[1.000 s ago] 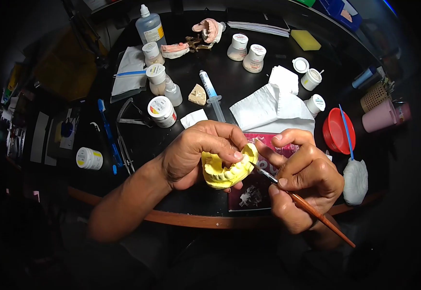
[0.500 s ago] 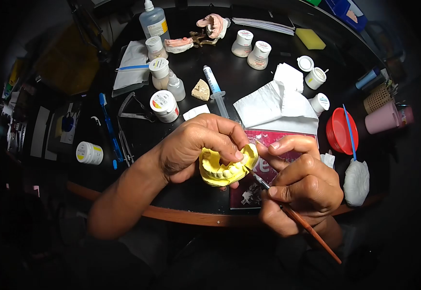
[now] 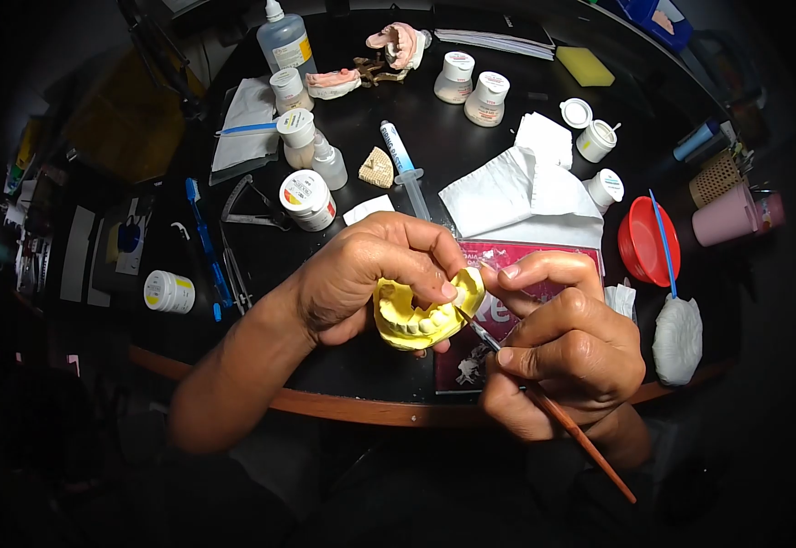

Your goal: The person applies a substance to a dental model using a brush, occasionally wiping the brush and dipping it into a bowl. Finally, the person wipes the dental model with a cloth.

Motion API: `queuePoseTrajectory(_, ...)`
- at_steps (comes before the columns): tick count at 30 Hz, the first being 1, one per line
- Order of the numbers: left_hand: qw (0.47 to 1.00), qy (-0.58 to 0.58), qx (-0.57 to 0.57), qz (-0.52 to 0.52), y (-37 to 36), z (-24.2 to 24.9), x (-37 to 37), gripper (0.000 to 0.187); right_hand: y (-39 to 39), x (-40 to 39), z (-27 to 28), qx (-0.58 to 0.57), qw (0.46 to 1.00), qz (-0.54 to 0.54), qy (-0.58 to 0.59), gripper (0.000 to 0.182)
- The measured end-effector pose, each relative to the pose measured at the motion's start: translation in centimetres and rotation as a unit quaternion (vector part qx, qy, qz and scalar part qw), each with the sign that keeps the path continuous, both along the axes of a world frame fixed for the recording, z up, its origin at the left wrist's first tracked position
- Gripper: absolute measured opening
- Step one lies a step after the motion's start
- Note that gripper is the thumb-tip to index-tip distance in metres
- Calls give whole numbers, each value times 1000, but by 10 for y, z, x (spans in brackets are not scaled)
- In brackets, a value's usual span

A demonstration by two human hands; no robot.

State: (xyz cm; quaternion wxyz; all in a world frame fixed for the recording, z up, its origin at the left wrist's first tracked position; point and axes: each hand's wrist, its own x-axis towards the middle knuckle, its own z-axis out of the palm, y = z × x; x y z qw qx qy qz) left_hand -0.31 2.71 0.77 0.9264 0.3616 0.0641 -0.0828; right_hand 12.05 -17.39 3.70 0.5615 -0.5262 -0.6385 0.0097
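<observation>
A yellow dental model (image 3: pixel 405 321) with a curved row of teeth is held up over the front of the desk. Around its back and side wrap the thumb and fingers of my left hand (image 3: pixel 370 274), the thumb pressing near the teeth on the right. My right hand (image 3: pixel 571 352) grips a fine paintbrush (image 3: pixel 569 422) with a reddish-brown wooden handle. The brush's tip meets the model just below my left thumb, while my right index finger reaches toward the model's right end. Beneath both hands lies a magenta booklet (image 3: pixel 457 373), partly hidden.
Behind the hands are white paper towels (image 3: pixel 489 194), a syringe (image 3: pixel 405 169) and several lidded jars (image 3: pixel 307 199). At right stand a red bowl (image 3: pixel 635 251) with a blue stick and a greyish-white pad (image 3: pixel 678 342). A pink-and-white denture model (image 3: pixel 402 46) sits at the back.
The brush and my right hand have shifted slightly left and up, bringing the tip closer to my left thumb. My left hand keeps its hold, and the whole view has moved a little.
</observation>
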Motion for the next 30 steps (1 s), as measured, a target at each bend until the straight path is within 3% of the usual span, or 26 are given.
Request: queuePoseTrajectory(30, 1000, 1, 31, 2, 0, 0, -1, 27, 0, -1, 2, 2, 1000, 4, 4, 21)
